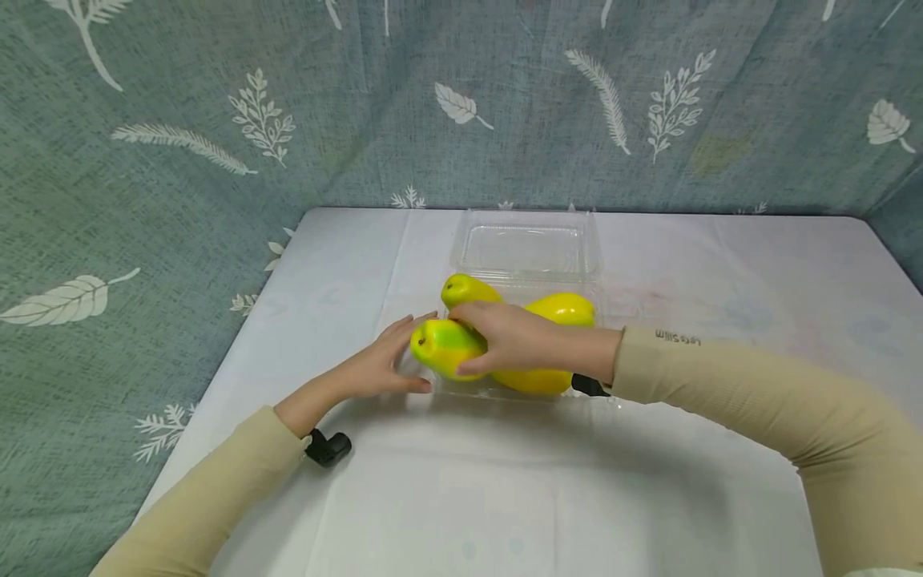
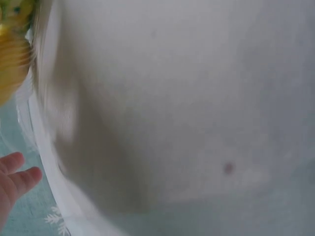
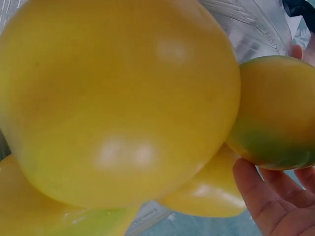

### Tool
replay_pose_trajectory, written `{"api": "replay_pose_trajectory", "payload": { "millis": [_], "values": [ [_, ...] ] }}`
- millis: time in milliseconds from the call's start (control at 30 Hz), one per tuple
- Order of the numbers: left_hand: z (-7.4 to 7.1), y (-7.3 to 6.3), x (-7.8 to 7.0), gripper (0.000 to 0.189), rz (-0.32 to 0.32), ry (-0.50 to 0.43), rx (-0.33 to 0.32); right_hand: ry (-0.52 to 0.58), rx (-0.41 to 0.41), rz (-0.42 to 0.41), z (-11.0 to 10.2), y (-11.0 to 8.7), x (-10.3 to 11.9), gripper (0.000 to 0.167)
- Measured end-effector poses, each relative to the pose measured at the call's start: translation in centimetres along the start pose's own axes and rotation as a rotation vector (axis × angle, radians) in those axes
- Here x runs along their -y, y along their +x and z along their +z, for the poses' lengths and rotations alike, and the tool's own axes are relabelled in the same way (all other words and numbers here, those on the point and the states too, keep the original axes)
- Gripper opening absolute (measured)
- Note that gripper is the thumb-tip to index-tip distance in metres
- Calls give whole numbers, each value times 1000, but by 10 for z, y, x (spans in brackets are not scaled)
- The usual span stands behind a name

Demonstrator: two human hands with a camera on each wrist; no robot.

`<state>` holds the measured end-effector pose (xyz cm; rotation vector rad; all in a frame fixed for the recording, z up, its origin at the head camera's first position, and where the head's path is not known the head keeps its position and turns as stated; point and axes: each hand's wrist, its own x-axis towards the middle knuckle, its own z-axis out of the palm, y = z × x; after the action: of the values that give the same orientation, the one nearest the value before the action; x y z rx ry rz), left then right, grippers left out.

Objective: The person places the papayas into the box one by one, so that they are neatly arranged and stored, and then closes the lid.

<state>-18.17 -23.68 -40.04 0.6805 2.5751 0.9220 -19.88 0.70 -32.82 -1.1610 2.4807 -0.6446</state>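
Right hand [image 1: 515, 338] wrapped round the green-yellow fruit [image 1: 449, 349] at the clear container's [image 1: 530, 250] left edge, left hand [image 1: 378, 365] spread beside it: steady control should spare the other yellow fruits [image 1: 566, 307] a knock!

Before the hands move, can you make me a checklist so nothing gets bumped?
1. Right hand gripping the green-and-yellow fruit: ok, fingers and thumb hold it.
2. Left hand open beside that fruit: ok.
3. Left hand touching that fruit: cannot tell.
4. Lid of the clear box open: ok.
5. Free space around the right hand: not ok, yellow fruits crowd close.
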Motion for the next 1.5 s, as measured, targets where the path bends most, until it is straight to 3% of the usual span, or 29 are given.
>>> {"api": "replay_pose_trajectory", "payload": {
  "millis": [433,733,900,1267,1500],
  "values": [
    [-7,4,3,97,32,33,50,-126,88,53,4,7,5,68],
    [-8,4,3,98,75,54,37,-154,161,154,4,8,4,66],
    [-9,5,3,98,96,76,31,-175,183,163,3,8,7,68],
    [-8,6,2,96,86,95,43,-227,253,214,3,13,4,69],
    [-9,6,0,96,79,95,53,-267,250,258,6,16,4,69]
  ]
}}
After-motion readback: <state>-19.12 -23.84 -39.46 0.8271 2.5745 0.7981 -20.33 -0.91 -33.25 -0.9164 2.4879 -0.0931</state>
